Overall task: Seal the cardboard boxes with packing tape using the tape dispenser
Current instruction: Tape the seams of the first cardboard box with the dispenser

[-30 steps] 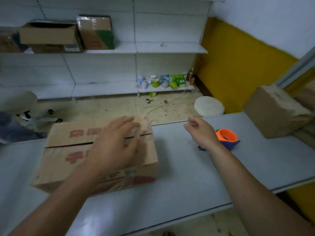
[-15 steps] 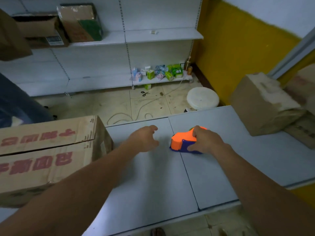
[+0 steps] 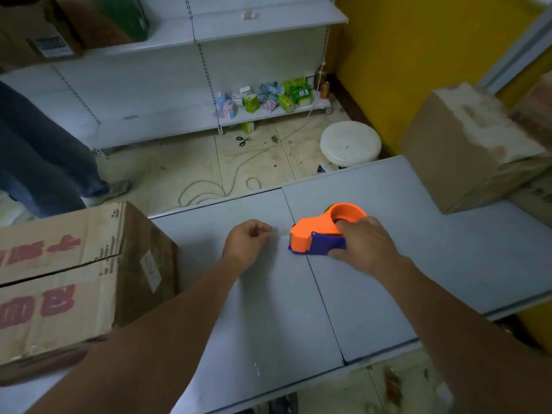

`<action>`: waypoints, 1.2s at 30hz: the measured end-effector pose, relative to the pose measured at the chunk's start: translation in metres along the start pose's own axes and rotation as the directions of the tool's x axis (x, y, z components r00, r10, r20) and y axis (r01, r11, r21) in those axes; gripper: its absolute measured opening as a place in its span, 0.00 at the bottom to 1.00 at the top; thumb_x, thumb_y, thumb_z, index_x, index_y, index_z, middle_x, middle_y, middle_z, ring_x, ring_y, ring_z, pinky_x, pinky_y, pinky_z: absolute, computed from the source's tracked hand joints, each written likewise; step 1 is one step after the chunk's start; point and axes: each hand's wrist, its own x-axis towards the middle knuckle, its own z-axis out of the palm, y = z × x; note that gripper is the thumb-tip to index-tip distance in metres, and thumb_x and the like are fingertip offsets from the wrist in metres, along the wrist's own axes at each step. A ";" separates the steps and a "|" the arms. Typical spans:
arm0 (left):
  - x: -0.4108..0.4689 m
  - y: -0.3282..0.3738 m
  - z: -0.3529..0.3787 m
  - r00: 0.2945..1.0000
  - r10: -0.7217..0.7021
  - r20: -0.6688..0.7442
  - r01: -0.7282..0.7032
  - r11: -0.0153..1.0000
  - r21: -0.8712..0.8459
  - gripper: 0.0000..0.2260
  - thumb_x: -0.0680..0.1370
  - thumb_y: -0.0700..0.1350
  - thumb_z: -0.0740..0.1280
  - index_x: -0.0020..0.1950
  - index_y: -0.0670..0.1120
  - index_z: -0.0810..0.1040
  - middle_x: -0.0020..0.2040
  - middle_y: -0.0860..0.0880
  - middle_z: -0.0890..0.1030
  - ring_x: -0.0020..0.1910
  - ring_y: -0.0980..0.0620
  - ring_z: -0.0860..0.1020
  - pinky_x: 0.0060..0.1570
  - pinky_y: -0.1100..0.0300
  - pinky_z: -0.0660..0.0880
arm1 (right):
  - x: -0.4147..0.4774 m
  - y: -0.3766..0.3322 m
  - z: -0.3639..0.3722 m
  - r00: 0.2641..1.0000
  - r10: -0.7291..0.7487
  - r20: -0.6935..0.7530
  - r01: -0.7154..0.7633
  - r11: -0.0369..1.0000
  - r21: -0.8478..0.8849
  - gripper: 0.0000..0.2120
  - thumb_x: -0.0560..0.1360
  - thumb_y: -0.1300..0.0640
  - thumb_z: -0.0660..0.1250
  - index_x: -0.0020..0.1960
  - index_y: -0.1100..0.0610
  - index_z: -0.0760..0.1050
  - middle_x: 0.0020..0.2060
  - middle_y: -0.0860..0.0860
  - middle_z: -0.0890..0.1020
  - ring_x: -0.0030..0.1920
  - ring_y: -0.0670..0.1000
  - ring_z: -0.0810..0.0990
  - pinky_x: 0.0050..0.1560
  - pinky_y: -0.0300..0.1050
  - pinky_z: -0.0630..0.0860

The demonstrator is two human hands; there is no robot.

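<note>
While the right hand (image 3: 366,245) grips the tape dispenser (image 3: 316,234) from its 3 o'clock end, thumb low on the blue side and fingers at the orange hoop, the tool sits flat on the table (image 3: 268,318), nose toward 9 o'clock. Left hand (image 3: 246,242) rests just beside that nose, loosely curled, holding nothing. Cardboard box (image 3: 74,279) at 9 o'clock, flaps down, seam untaped; a second box (image 3: 466,144) at 2 o'clock.

Advice for the pickup: get a firm wrap before lifting and keep the nose forward. Then carry it to the seam's end on the 9 o'clock box, with the free hand pressing the flaps level. Whether a tape end is ready cannot be told.

Against half a second ago: the right hand has slid back, uncovering the orange hoop; the left fingers have curled in. A second ago that left hand lay flat on the box top.
</note>
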 end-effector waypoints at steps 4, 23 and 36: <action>-0.002 0.004 -0.010 0.999 -0.016 -0.050 0.012 0.997 -0.082 0.09 0.74 0.39 0.74 0.38 0.53 0.82 0.38 0.53 0.83 0.41 0.54 0.79 0.52 0.57 0.76 | 0.001 0.004 -0.010 0.999 0.032 0.022 -0.033 0.999 0.034 0.20 0.72 0.41 0.68 0.54 0.53 0.72 0.52 0.54 0.80 0.57 0.60 0.73 0.50 0.45 0.68; -0.141 0.150 -0.246 0.915 0.255 -0.312 -0.249 0.967 0.060 0.04 0.72 0.47 0.75 0.42 0.47 0.84 0.38 0.49 0.85 0.30 0.61 0.78 0.33 0.64 0.75 | -0.002 -0.104 -0.185 0.957 -0.288 -0.021 0.221 0.682 0.698 0.23 0.58 0.39 0.75 0.48 0.50 0.81 0.41 0.46 0.86 0.41 0.46 0.84 0.44 0.48 0.80; -0.234 0.015 -0.435 0.873 0.085 -0.481 -0.205 0.957 -0.203 0.06 0.71 0.43 0.75 0.45 0.42 0.84 0.34 0.50 0.84 0.31 0.60 0.81 0.30 0.72 0.73 | -0.025 -0.346 -0.235 0.864 -0.502 0.036 0.397 0.723 0.565 0.21 0.62 0.37 0.72 0.50 0.47 0.79 0.40 0.41 0.85 0.39 0.42 0.84 0.48 0.50 0.81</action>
